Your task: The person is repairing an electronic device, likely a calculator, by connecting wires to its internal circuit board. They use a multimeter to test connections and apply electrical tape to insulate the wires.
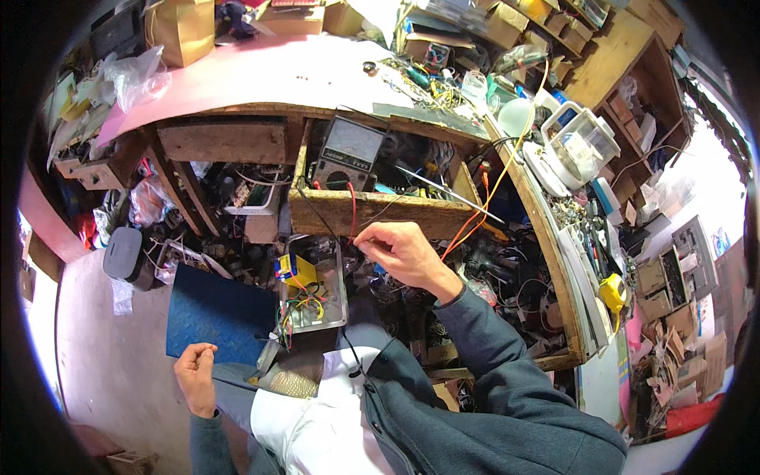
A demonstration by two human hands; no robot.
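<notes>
The right hand (408, 253) hid what its fingertips pinched; the drawer's (372, 212) clutter was too small to tell.

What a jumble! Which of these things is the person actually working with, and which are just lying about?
In use:
right hand pinching a red wire
meter in the open wooden drawer
metal tray with the yellow block and coloured wires
left hand, loosely closed, seemingly empty

Lying about:
blue sheet
brown paper bag
clear plastic container
yellow tape measure
</notes>
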